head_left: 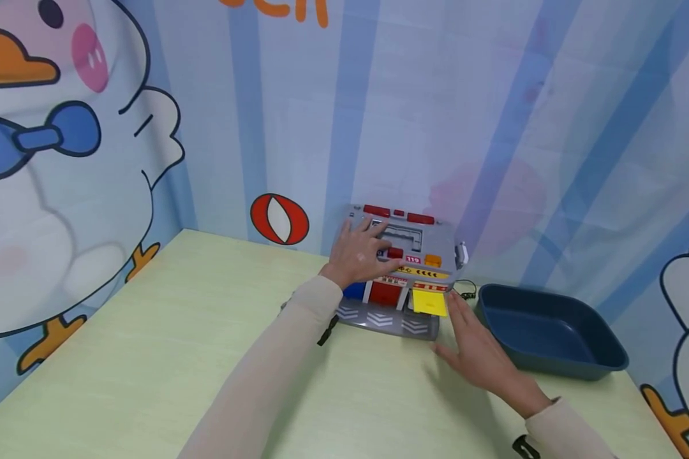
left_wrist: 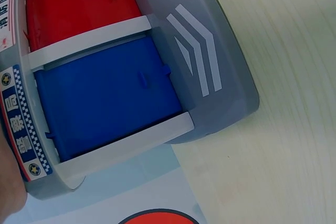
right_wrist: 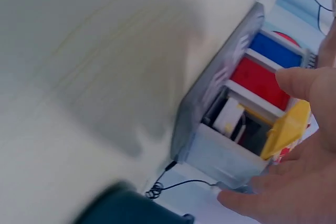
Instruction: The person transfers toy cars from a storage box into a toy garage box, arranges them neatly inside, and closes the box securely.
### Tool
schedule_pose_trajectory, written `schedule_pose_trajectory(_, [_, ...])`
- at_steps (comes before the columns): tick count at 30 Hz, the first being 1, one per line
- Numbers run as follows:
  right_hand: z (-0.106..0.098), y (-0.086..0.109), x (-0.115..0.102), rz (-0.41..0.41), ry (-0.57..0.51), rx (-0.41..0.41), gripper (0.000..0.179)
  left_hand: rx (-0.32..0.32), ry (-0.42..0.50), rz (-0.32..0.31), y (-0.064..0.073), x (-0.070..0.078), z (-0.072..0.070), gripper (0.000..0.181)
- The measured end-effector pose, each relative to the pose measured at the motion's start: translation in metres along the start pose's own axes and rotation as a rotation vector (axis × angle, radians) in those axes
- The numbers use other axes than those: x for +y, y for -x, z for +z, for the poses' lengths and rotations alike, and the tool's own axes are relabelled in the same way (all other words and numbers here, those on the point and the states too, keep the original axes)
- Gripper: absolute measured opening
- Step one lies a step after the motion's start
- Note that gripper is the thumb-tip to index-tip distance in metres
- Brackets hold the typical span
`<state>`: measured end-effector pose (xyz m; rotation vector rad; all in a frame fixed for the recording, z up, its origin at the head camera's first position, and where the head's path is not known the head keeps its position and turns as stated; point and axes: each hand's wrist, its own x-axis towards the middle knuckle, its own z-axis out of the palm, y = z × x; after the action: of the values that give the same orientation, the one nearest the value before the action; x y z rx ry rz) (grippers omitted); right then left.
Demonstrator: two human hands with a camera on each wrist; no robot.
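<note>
A grey toy garage [head_left: 444, 239] stands against the back wall, its grey ramp [head_left: 393, 324] facing me. Spread over its roof is my left hand [head_left: 357, 255], fingers extended. My right hand [head_left: 482, 354] is at the garage's right front corner with straight fingers, fingertips close to the yellow door [head_left: 429, 303]. That door is swung up, and a small white object [right_wrist: 229, 116] shows in the bay beneath it in the right wrist view. The red door [left_wrist: 84, 9] and blue door [left_wrist: 110, 98] are down. In the left wrist view most of the left hand is hidden.
To the right of the garage sits a dark blue-green basin [head_left: 545, 335]. A thin black cord [head_left: 467, 291] lies coiled between them. The pale tabletop [head_left: 207, 325] meets a striped cloth backdrop [head_left: 298, 127] printed with cartoon ducks.
</note>
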<state>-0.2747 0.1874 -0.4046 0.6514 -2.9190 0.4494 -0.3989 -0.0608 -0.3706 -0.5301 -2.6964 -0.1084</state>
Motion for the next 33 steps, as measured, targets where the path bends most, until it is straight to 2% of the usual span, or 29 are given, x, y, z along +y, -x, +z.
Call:
schedule_pose_trajectory(4, [-0.001, 0.001, -0.007, -0.050, 0.009, 0.052, 0.094, 0.001, 0.009, -0.005, 0.000, 0.000, 0.000, 0.061])
schedule_pose_trajectory(8, [0.001, 0.004, -0.019, -0.066, 0.054, 0.047, 0.090, -0.003, 0.003, -0.009, 0.000, 0.000, 0.000, 0.061])
schedule_pose_trajectory(15, [0.007, 0.008, -0.033, -0.063, 0.097, -0.011, 0.089, -0.005, -0.005, -0.017, -0.001, 0.000, 0.000, 0.061])
schedule_pose_trajectory(25, [0.022, 0.003, -0.036, -0.001, 0.053, -0.180, 0.093, -0.004, 0.011, -0.011, -0.001, -0.001, 0.000, 0.060])
schedule_pose_trajectory(33, [0.029, -0.006, -0.028, -0.006, 0.044, -0.210, 0.092, -0.007, 0.028, -0.002, -0.001, -0.001, 0.000, 0.061])
